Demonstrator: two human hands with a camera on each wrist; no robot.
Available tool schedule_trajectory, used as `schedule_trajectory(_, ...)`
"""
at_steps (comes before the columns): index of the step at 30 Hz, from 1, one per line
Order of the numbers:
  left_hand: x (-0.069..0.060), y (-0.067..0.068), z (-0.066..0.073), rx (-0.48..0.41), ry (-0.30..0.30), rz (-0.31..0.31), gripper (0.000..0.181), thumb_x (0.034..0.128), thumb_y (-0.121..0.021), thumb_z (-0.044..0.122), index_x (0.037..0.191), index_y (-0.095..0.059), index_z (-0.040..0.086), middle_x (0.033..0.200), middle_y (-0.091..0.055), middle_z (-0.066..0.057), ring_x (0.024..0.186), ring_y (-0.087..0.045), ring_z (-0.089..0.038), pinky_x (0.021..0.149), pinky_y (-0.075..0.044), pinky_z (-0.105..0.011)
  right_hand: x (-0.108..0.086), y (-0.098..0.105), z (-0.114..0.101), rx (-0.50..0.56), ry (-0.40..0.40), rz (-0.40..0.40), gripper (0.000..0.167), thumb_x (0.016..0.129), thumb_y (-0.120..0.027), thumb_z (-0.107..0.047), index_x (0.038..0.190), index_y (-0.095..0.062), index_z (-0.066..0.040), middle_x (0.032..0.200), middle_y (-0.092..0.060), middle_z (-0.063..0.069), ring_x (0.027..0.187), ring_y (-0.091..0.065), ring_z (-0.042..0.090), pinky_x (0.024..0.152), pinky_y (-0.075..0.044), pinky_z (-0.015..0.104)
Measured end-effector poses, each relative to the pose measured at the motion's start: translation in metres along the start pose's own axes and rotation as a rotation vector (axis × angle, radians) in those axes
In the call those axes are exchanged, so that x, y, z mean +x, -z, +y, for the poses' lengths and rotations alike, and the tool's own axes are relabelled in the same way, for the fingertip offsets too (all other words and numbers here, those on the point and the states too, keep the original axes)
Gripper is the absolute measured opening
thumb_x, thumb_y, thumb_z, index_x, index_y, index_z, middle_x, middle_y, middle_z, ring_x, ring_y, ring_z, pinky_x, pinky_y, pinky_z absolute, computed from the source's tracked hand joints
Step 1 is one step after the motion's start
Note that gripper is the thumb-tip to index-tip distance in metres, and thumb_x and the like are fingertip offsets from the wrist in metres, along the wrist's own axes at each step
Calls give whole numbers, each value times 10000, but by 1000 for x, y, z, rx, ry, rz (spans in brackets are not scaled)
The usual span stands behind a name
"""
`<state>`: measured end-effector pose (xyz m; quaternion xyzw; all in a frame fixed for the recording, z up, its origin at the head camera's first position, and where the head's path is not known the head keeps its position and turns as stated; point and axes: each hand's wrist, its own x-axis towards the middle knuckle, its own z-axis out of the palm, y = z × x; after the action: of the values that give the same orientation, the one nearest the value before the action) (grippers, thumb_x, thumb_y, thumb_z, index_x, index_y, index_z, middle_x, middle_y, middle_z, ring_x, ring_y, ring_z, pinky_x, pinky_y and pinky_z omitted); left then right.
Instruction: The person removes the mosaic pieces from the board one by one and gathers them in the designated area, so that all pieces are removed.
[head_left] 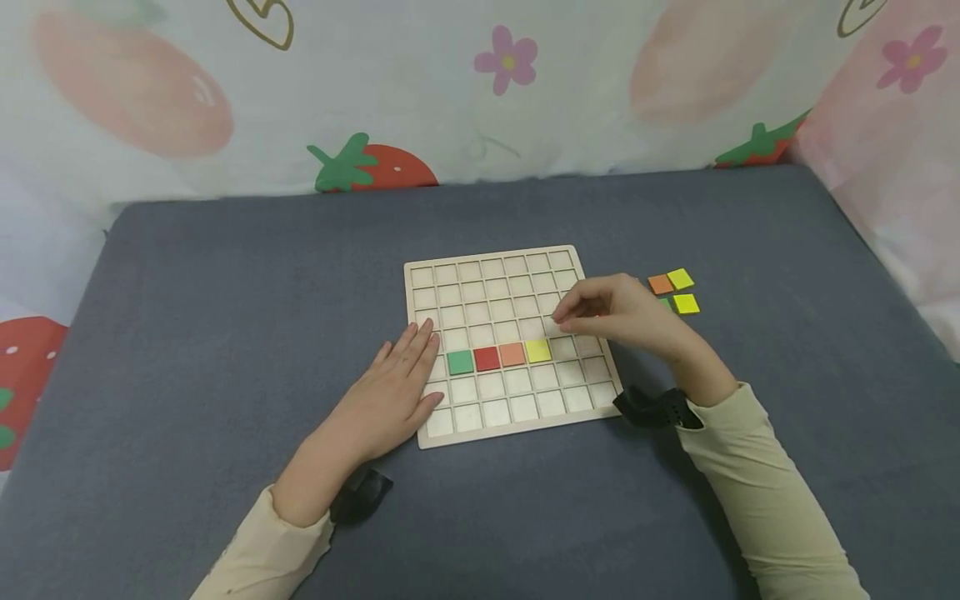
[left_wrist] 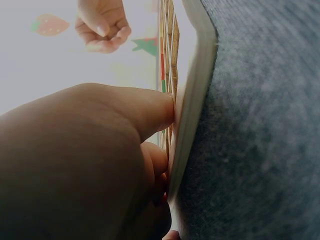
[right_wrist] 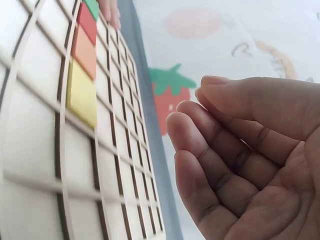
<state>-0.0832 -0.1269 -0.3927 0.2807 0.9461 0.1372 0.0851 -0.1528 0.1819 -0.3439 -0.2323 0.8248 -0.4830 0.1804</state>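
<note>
A wooden grid board [head_left: 517, 426] lies on the table. One row holds a green tile [head_left: 461, 362], a red tile [head_left: 487, 358], an orange tile [head_left: 512, 354] and a yellow tile [head_left: 537, 350], side by side. My left hand [head_left: 390, 398] rests on the board's left edge, fingers extended and thumb on the near-left part. Above the right side of the board hovers my right hand [head_left: 630, 317], apart from the surface. In the right wrist view its fingers [right_wrist: 192, 137] are loosely bent, the thumb close to the index finger, with no tile visible between them.
Right of the board lie loose tiles: an orange tile [head_left: 661, 284], a yellow tile [head_left: 680, 278], another yellow tile [head_left: 686, 304] and a green one, partly hidden by the right hand. A dark grey cloth [head_left: 225, 333] covers the table. Behind hangs a patterned curtain [head_left: 570, 100].
</note>
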Motion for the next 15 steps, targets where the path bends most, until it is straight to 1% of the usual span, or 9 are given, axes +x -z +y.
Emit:
schedule_trajectory(6, 1, 0, 1, 4, -3, 0, 664, 985, -472, 302, 1477, -195, -46, 1561, -96, -172, 1432, -69, -301, 1119, -162, -498, 7, -15, -7, -9, 31, -45, 110, 834, -692, -4, 941, -682, 20, 924, -675, 100, 849, -641, 196, 769, -511, 326)
schedule_trajectory(7, 0, 0, 1, 4, -2, 0, 664, 985, -473, 301, 1477, -195, -47, 1561, -95, -172, 1432, -69, -301, 1119, -162, -498, 9, -18, -8, -19, 35, -50, 105, 835, -694, -12, 938, -687, 6, 923, -677, 85, 856, -640, 183, 778, -511, 332)
schedule_trajectory(10, 0, 1, 1, 2, -2, -2, 663, 985, -474, 299, 1476, -196, -48, 1561, -94, -172, 1432, -70, -302, 1118, -162, -499, 13, -26, -12, -41, 51, -65, 95, 835, -698, -26, 930, -695, -21, 910, -683, 60, 849, -640, 166, 782, -512, 339)
schedule_trajectory(15, 0, 2, 1, -1, 2, -5, 659, 985, -472, 296, 1476, -198, -49, 1561, -94, -171, 1432, -68, -300, 1118, -163, -499, 20, -36, -16, -56, 80, -74, 97, 823, -704, -17, 920, -696, -26, 887, -688, 66, 819, -643, 155, 789, -513, 335)
